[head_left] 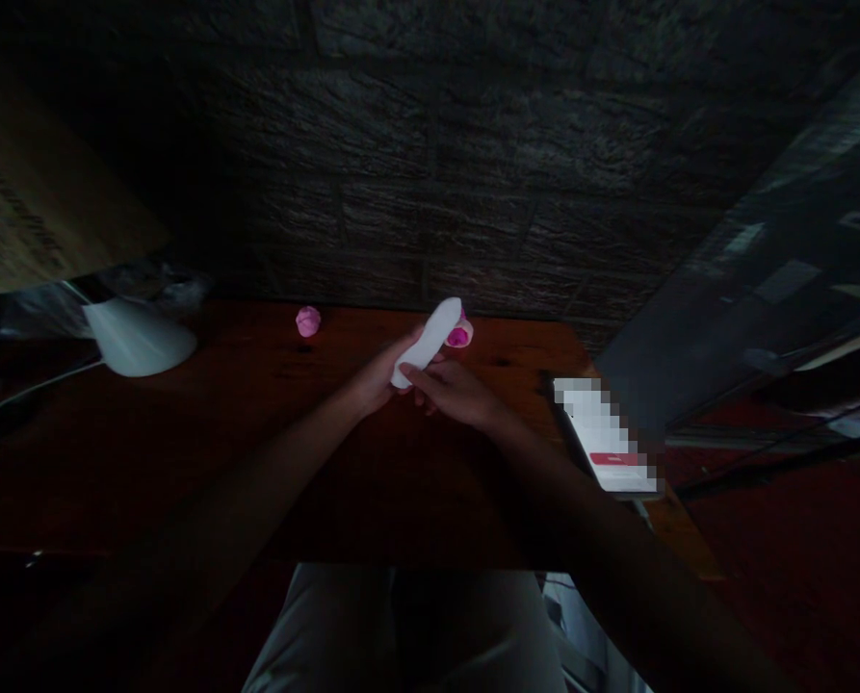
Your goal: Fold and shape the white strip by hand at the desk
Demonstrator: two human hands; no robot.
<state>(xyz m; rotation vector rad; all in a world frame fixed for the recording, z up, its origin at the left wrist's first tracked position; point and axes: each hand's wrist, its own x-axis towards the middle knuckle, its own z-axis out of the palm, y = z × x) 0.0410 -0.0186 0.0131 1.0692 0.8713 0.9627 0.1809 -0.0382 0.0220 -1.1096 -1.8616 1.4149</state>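
Observation:
A long white sock-like piece (pixel 428 345), narrow in the middle like a shoe sole, is held at a slant above the table. My left hand (pixel 386 373) supports it from behind and the left, its fingers mostly hidden. Across its lower end lies the thumb of my right hand (pixel 450 393), with the other fingers curled beneath. Just beyond the upper end is a pink and pale rolled bundle (pixel 459 333), partly covered by the white piece. Farther left sits a small pink balled-up bundle (pixel 308 321), apart from both hands.
The brown wooden table (pixel 314 433) meets a dark block wall (pixel 401 192). At the right edge lies a lit phone or tablet (pixel 607 438), its screen partly blurred out. On the left stands a lamp with a white base (pixel 137 339) and a wide shade (pixel 39 192).

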